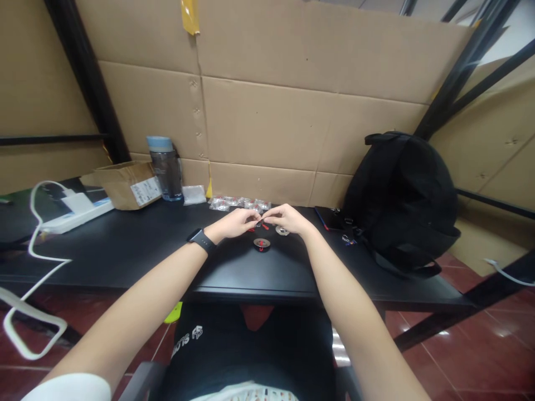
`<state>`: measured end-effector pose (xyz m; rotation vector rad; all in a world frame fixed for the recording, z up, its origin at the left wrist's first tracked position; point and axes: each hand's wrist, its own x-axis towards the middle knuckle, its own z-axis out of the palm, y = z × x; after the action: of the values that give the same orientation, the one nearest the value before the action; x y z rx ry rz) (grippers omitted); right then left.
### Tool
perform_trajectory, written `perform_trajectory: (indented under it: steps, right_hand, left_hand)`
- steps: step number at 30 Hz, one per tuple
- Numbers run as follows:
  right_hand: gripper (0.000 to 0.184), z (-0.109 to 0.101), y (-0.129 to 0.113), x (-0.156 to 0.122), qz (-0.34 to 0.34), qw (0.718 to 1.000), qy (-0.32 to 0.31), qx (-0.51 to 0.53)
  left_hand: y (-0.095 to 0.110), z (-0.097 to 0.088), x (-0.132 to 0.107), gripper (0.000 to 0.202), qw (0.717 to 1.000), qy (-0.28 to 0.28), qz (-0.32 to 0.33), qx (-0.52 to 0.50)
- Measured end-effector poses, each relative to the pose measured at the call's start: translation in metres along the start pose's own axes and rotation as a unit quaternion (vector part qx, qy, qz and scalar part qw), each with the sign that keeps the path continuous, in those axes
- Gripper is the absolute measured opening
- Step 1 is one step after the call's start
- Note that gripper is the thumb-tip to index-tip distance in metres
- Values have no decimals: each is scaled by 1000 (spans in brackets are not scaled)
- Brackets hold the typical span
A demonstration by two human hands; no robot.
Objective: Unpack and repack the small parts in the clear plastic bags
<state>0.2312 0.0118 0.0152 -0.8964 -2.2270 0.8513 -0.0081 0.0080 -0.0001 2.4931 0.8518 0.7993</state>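
Note:
My left hand and my right hand meet over the black table, fingertips pinched together on a small dark part with a bit of red beside it. Both hands are closed in a pinch. A black watch sits on my left wrist. Just in front of the hands lies a round dark disc with a red centre. A small silvery round piece lies under my right hand.
Several small clear bags of parts lie behind the hands by the cardboard wall. A water bottle, a cardboard box and a white power strip with its cable stand at left. A black backpack and a phone sit at right.

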Motion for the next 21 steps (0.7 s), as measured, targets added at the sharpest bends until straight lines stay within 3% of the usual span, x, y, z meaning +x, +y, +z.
perform_trajectory:
  steps: [6,9,16,21]
  right_hand:
    - [35,0,-6,-1,0,1000,-18,11]
    - [27,0,3,1,53,998,15,-20]
    - [19,-13,28,-2,144,976,65,-148]
    - [17,-18,40,-4,166,971,42,-169]
  left_hand:
    - [3,2,3,17,997,55,7,53]
    - [2,1,3,16,992,76,7,101]
    - [-16,-3,0,15,989,10,8,150]
    - [-18,-8,-2,14,988,-6,13,154]
